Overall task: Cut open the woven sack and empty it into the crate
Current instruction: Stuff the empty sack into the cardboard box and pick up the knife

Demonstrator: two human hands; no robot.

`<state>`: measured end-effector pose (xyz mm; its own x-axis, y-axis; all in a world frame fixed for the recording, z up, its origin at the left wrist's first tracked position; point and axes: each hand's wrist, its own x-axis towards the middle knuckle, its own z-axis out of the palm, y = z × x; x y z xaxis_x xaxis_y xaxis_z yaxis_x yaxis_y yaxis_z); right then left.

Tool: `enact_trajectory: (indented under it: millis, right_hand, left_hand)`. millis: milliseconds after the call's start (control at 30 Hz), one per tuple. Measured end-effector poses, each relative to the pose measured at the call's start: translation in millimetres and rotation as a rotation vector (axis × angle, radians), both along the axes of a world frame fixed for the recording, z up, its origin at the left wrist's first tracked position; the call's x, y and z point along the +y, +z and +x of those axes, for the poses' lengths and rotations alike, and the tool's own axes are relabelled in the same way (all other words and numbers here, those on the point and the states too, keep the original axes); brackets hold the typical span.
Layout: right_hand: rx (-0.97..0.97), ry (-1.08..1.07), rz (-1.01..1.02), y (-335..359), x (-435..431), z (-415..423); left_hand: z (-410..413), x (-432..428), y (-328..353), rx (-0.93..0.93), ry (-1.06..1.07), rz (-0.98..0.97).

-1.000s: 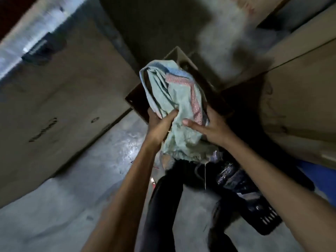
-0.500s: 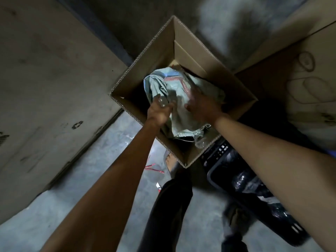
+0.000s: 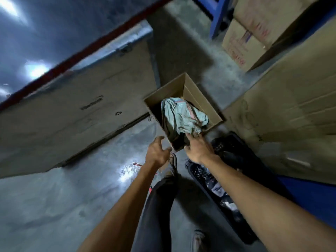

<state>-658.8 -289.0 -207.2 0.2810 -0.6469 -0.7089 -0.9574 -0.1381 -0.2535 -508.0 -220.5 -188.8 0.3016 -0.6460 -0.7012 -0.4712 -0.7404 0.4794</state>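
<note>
The crumpled pale green woven sack (image 3: 181,117), with a red stripe, lies inside an open cardboard box (image 3: 201,99) on the floor. My left hand (image 3: 157,151) hovers just in front of the box's near corner, fingers spread, holding nothing. My right hand (image 3: 199,149) is at the box's near edge, fingers apart, its fingertips close to the sack's lower end; I cannot tell if they touch. A black plastic crate (image 3: 234,171) stands to the right of my legs, with shiny wrapped items in it.
Large flat cardboard cartons lean on the left (image 3: 72,113) and right (image 3: 291,110). More cartons (image 3: 254,33) sit on a blue rack at the top right. The floor is bare concrete (image 3: 81,197). A red strip (image 3: 137,164) lies by my foot.
The sack went from held up in both hands down into the cardboard box. Both hands have let it go and drawn back toward me.
</note>
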Motion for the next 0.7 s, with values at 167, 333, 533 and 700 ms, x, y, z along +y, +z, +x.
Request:
enact_trajectory:
  millis: [167,333,533,700]
  right_hand:
    - [-0.112,0.022,-0.042,136.2,131.8,-25.0]
    - [-0.163,0.124,-0.011,189.2,273.0,-50.8]
    - [-0.038,0.261,0.050,177.3,365.7,-67.6]
    - [0.034,0.348,0.099,142.1,412.5,-77.5]
  left_hand:
    - [-33.4,156.7,120.8,-0.007,0.263,-0.066]
    - [-77.4,318.5,179.7,-0.032,0.419,-0.052]
    - [-92.7,440.9,158.8,-0.070,0.444,0.042]
    - [-82.4,501.2,115.5,-0.086,0.419,0.138]
